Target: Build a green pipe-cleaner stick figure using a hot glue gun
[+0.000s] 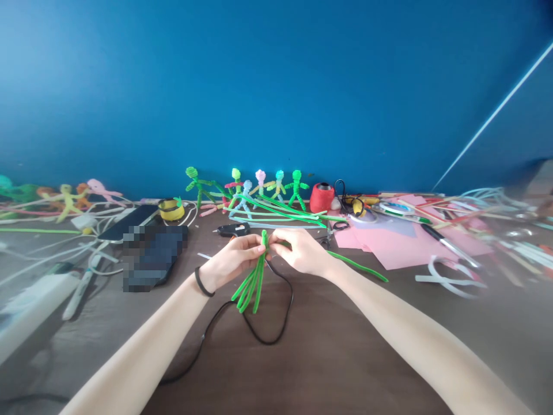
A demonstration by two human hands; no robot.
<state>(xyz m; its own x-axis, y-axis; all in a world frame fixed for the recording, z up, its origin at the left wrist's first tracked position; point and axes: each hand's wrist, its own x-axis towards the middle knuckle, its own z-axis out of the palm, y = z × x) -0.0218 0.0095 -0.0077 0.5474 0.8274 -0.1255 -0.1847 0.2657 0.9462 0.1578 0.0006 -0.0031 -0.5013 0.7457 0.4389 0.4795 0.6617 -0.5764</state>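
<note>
My left hand (239, 253), with a black band on its wrist, pinches a bundle of green pipe cleaners (250, 286) near its top. The bundle's upper end is a tight upright tip, and several loose strands fan downward. Close beside it on the right, my right hand (298, 251) is closed in a pinch on another green pipe cleaner (356, 265), whose long tail runs out past the wrist to the right. The spot where that strand meets the bundle is partly hidden by my fingers. A black hot glue gun (233, 230) lies just behind my left hand.
Pipe-cleaner figures (296, 190) stand along the blue wall, with loose green stems (285, 212) before them. A black cord (283, 328) loops beneath my hands. Dark phones (158, 256) lie left; pink paper (393, 245), a pen (449, 244) and a red object (322, 199) sit right.
</note>
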